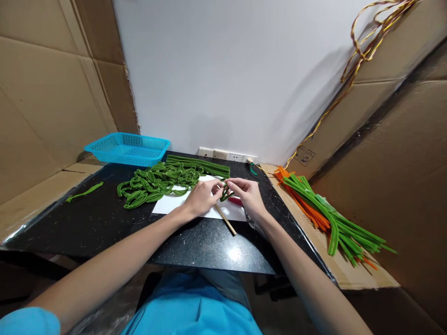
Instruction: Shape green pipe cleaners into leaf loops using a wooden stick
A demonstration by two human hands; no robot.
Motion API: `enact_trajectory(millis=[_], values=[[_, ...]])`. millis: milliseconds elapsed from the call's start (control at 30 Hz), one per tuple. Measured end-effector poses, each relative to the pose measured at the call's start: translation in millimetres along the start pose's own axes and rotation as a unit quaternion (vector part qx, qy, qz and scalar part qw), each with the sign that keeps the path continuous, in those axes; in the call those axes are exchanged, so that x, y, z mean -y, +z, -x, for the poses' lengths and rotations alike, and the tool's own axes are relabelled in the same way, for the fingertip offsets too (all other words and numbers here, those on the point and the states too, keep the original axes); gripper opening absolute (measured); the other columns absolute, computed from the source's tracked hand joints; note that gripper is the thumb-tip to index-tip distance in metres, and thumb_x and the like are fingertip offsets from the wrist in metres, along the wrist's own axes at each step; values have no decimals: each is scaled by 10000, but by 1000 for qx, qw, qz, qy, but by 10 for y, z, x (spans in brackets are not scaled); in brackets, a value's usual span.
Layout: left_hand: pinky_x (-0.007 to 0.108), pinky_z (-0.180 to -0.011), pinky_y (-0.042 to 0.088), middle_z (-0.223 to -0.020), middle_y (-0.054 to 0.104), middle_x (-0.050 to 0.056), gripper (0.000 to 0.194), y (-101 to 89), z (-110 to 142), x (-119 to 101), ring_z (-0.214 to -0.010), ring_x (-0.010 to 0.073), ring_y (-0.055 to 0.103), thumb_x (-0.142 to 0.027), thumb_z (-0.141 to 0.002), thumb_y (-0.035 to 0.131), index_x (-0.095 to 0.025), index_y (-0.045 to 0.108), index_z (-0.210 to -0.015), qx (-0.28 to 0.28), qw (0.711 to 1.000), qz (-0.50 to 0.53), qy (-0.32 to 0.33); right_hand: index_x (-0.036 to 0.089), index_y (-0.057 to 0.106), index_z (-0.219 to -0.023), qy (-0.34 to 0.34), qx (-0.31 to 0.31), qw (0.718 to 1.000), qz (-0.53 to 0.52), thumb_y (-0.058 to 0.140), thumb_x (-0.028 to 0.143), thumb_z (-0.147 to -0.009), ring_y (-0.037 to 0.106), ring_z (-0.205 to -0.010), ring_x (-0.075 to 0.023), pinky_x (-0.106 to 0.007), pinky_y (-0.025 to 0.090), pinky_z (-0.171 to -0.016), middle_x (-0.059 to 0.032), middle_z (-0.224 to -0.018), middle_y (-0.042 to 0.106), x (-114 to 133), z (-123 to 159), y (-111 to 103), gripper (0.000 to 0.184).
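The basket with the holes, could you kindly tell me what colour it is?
The basket is bright blue, as the head view shows.

One stick (pixel 225 220), one basket (pixel 138 152), one paper (pixel 170 204)

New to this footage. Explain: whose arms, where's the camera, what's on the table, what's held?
No robot: these are a person's bare hands, seen from one camera worn on their head. The left hand and right hand pinch a bent green strip. The black table bears white paper, a thin stick, looped green strips, a straight green bundle and, far left, a blue basket. Bright green strips and orange strips lie on cardboard to the right.
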State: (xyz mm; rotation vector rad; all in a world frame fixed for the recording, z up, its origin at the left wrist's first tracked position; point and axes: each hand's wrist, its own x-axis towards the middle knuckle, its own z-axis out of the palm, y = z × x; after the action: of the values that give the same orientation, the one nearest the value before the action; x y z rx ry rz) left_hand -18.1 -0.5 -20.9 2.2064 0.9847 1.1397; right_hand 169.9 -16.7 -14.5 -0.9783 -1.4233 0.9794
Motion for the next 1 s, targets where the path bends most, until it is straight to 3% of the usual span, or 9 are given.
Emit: enact_trajectory(millis=[167, 367, 500, 733, 1000], values=[[290, -689, 506, -812, 748, 46, 164, -14, 1, -36, -721, 195, 690, -287, -953, 591, -194, 676, -848, 10, 1000, 8, -6, 210, 835, -942, -23, 2, 999, 29, 859, 475, -757, 737, -792, -219, -338, 609, -710, -74, -934, 810, -29, 8, 6, 325], [300, -712, 507, -826, 744, 49, 142, -23, 20, -57, -735, 207, 694, -249, -950, 573, -188, 682, -1017, 21, 1000, -8, 2, 193, 845, -1016, -46, 35, 995, 75, 784, 475, -840, 740, -771, -226, -347, 595, -690, -88, -934, 814, -24, 14, -23, 339], [306, -698, 496, -858, 747, 66, 115, -16, 18, -33, -753, 220, 700, -255, -959, 557, -195, 652, -936, 26, 999, -36, -3, 188, 826, -1043, -57, 48, 994, 84, 758, 439, -864, 743, -775, -217, -340, 597, -699, -87, -973, 807, -7, 27, -9, 317], [305, -688, 461, -823, 730, 50, 117, -8, 17, -36, -747, 218, 682, -231, -954, 550, -209, 605, -854, 14, 999, -43, -12, 200, 754, -976, -103, -1, 988, 117, 777, 382, -859, 740, -774, -213, -300, 593, -641, -72, -904, 783, -1, 56, 38, 217], [288, -648, 424, -802, 707, 41, 86, -5, 30, -82, -698, 201, 651, -214, -960, 547, -204, 626, -928, 3, 999, -40, -15, 200, 791, -982, -107, -18, 987, 119, 821, 398, -822, 761, -840, -246, -347, 623, -732, -86, -947, 798, -102, 43, 39, 256]])
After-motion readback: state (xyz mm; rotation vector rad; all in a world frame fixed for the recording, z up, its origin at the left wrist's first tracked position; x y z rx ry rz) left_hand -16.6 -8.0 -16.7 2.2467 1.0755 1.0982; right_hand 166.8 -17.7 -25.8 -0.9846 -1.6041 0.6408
